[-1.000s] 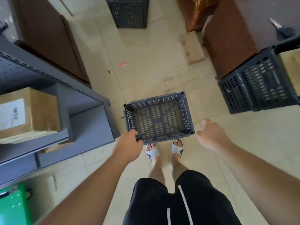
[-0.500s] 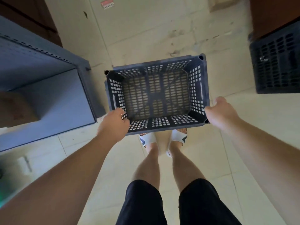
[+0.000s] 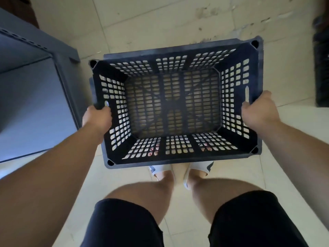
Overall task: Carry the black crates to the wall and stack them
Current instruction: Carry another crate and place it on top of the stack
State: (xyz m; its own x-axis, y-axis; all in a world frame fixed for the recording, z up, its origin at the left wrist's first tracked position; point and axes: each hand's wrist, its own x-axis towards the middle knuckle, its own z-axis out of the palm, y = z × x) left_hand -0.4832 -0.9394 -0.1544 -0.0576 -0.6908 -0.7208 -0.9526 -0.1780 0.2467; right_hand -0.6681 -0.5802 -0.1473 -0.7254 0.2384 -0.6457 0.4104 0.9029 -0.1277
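An empty black slotted crate (image 3: 174, 104) fills the middle of the head view, seen from above, mouth up. My left hand (image 3: 97, 116) is closed on the rim of its left short side, fingers curled over the edge by the handle slot. My right hand (image 3: 258, 113) grips the right short side in the same way. The crate's near wall hangs over my feet, whose toes show through its slots. I cannot tell whether its base touches the floor. Another black crate (image 3: 322, 68) shows partly at the right edge.
A grey metal shelf unit (image 3: 35, 86) stands close on the left, its corner post near the crate's left side. The floor (image 3: 160, 20) is pale tile with scuff marks. My legs in dark shorts fill the bottom of the view.
My hands moved from the crate's near corners to the middle of its two short sides and closed on the rims. The crate looks larger and closer.
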